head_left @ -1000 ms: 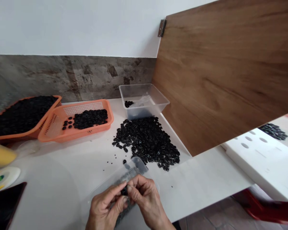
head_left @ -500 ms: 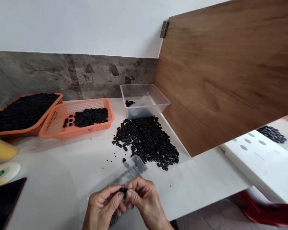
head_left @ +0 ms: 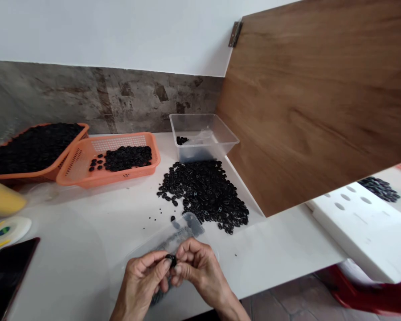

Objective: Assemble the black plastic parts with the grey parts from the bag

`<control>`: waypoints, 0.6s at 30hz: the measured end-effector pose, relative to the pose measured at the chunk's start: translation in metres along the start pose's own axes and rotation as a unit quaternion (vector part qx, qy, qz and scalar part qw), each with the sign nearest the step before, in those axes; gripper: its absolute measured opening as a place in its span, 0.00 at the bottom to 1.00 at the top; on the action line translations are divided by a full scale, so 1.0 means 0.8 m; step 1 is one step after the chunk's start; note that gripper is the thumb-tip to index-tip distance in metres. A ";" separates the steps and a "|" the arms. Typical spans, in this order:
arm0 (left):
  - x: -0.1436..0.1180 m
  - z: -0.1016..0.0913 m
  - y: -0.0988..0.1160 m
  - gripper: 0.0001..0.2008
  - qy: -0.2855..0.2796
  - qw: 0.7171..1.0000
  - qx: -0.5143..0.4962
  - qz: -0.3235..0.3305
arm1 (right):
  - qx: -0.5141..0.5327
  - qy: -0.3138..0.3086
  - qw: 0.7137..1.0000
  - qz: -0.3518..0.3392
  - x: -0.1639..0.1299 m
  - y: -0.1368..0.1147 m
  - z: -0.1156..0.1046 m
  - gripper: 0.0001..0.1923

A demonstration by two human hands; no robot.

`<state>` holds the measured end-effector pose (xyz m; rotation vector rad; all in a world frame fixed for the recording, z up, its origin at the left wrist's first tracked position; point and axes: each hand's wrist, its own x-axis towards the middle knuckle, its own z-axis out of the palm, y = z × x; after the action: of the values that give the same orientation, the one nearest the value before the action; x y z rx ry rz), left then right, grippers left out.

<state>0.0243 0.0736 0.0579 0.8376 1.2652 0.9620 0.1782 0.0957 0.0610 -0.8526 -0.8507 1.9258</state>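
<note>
Between the thumb and index finger of my left hand (head_left: 142, 278) is a small black oval piece (head_left: 170, 259). My right hand (head_left: 198, 269) is closed in a pinch right at the piece's right side; whatever its fingertips hold is too small to make out. Under both hands lies a shallow clear plastic tray (head_left: 195, 224) with many tiny dark parts in it, partly hidden by the hands. Just beyond it spreads a large pile of black oval pieces (head_left: 207, 191), some showing slots or holes.
An orange basket (head_left: 108, 182) with black pieces stands left of the pile, beside a fuller orange basket (head_left: 50, 173). A clear bin (head_left: 207, 154) sits behind the pile. A wooden panel (head_left: 314, 111) slants at right. A phone (head_left: 10, 272) and yellow object (head_left: 5, 198) lie left.
The right fingertips have shifted slightly on the black piece, so more of it shows in the left pinch. The camera view has moved a little.
</note>
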 end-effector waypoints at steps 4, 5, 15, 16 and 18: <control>0.002 -0.005 0.005 0.19 -0.021 0.999 -0.044 -0.024 | 0.005 -0.031 0.999 0.021 -0.002 -0.003 -0.010 0.22; 0.001 -0.005 0.006 0.19 -0.027 0.997 -0.060 -0.030 | 0.006 -0.037 0.999 0.016 -0.003 -0.003 -0.011 0.22; -0.009 -0.001 0.022 0.19 -0.142 0.986 -0.079 -0.034 | 0.057 -0.051 0.997 -0.006 -0.004 0.002 0.000 0.30; -0.010 -0.001 0.022 0.19 -0.151 0.985 -0.076 -0.032 | 0.066 -0.056 0.996 0.002 -0.004 0.003 0.001 0.30; -0.010 -0.001 0.022 0.20 -0.168 0.984 -0.059 -0.025 | 0.080 -0.063 0.995 0.015 -0.005 0.007 0.000 0.29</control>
<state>0.0211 0.0726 0.0769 0.8307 0.9257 0.8080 0.1776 0.0901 0.0571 -0.6581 -0.7473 2.0613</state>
